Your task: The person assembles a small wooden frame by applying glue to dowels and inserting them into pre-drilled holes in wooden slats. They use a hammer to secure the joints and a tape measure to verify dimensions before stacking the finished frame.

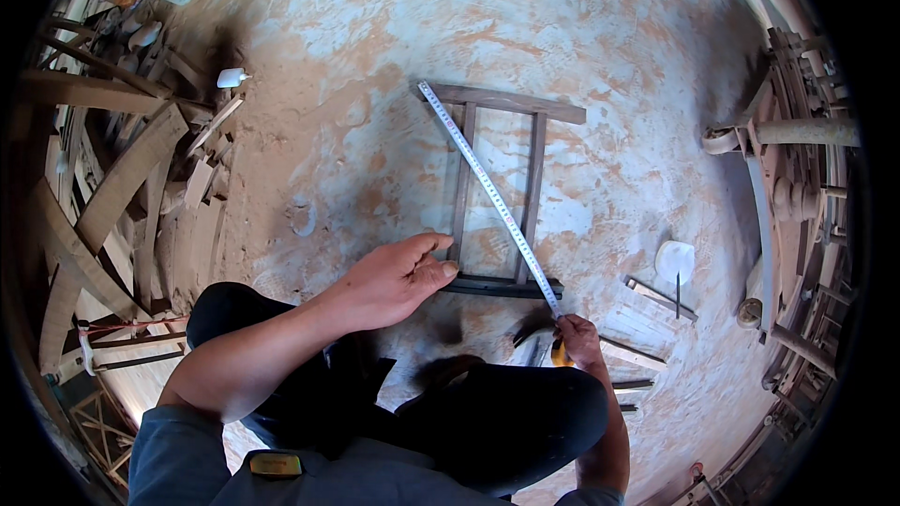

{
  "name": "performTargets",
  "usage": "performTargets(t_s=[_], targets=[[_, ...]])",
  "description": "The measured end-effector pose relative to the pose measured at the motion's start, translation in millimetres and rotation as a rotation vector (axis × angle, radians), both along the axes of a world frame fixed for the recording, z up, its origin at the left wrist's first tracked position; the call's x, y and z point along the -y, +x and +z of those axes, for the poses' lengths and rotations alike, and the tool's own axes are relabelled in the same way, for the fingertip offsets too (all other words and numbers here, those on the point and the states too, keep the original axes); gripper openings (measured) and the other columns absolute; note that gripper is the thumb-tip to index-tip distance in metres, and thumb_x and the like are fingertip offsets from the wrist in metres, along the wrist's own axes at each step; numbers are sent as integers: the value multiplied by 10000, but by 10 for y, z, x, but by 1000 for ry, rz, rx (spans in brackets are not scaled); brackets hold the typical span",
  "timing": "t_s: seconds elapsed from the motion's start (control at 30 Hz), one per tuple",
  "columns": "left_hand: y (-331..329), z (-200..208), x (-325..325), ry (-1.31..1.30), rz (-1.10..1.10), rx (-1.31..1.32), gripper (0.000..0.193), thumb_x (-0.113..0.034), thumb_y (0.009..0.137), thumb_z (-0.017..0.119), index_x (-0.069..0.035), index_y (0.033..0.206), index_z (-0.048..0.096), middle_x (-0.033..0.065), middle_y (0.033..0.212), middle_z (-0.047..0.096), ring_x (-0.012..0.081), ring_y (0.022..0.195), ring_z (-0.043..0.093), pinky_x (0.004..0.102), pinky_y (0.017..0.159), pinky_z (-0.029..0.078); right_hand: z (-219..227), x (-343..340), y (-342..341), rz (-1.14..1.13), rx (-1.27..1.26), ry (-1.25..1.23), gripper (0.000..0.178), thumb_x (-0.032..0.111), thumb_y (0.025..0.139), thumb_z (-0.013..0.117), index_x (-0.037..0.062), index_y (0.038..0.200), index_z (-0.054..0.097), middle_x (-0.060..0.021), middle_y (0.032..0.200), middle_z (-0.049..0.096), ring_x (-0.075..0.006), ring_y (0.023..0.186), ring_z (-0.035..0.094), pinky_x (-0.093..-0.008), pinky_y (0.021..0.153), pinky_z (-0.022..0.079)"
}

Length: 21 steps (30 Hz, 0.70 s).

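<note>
A small dark wooden frame (536,187) lies on the floor before me, two long rails joined by two crosspieces. Across it, on the diagonal, runs a white tape measure blade (487,183), from the far left corner to the near right one. My right hand (579,341) grips the tape measure's yellow case (561,354) just past that near corner. Over the near left part of the frame is my left hand (398,283), thumb and forefinger apart with nothing seen between them. Its other fingers are partly hidden.
Curved timber pieces (131,173) and offcuts are heaped at the left, near a small white bottle (231,78). On the right lie a white lid-like piece (675,262), wooden strips (661,300) and stacked wooden parts (792,197). My bent knees (525,422) are close to the frame.
</note>
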State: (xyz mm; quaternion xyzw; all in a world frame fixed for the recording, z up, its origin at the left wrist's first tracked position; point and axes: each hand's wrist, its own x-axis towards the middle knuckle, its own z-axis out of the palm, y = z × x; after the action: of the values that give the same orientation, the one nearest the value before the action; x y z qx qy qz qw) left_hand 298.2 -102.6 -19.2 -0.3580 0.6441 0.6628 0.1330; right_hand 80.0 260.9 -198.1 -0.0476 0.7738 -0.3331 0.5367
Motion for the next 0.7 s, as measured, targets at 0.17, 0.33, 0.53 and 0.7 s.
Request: performTargets(t_s=[0.17, 0.33, 0.53, 0.7], targets=[[-10, 54, 25, -18, -40, 31, 496, -250, 978, 558, 15, 1378, 434, 128, 1027, 670, 178, 924, 642, 306, 856, 503, -51, -81, 13, 45, -51, -25, 237, 193, 959, 566, 21, 817, 646, -27, 662, 618, -100, 591, 573, -261, 545, 454], [36, -132, -18, -69, -46, 78, 455, -155, 957, 585, -6, 1367, 455, 105, 1021, 656, 168, 912, 643, 309, 854, 518, 88, 55, -52, 246, -229, 100, 300, 268, 938, 543, 7, 827, 642, -123, 679, 641, -239, 642, 638, -361, 596, 488], [43, -46, -78, 43, 76, -30, 447, -177, 990, 550, -18, 1392, 436, 105, 1029, 639, 170, 917, 637, 303, 835, 527, -188, -43, -149, 500, -471, 94, 238, 213, 932, 489, 28, 916, 637, -161, 970, 650, -360, 876, 636, -467, 769, 504], [42, -54, -89, 57, 49, -6, 471, -229, 996, 549, -25, 1403, 428, 103, 1037, 630, 164, 918, 617, 303, 841, 506, -228, -63, -154, 464, -587, 22, 255, 261, 944, 560, 30, 933, 667, -159, 734, 656, -311, 705, 649, -390, 669, 499]])
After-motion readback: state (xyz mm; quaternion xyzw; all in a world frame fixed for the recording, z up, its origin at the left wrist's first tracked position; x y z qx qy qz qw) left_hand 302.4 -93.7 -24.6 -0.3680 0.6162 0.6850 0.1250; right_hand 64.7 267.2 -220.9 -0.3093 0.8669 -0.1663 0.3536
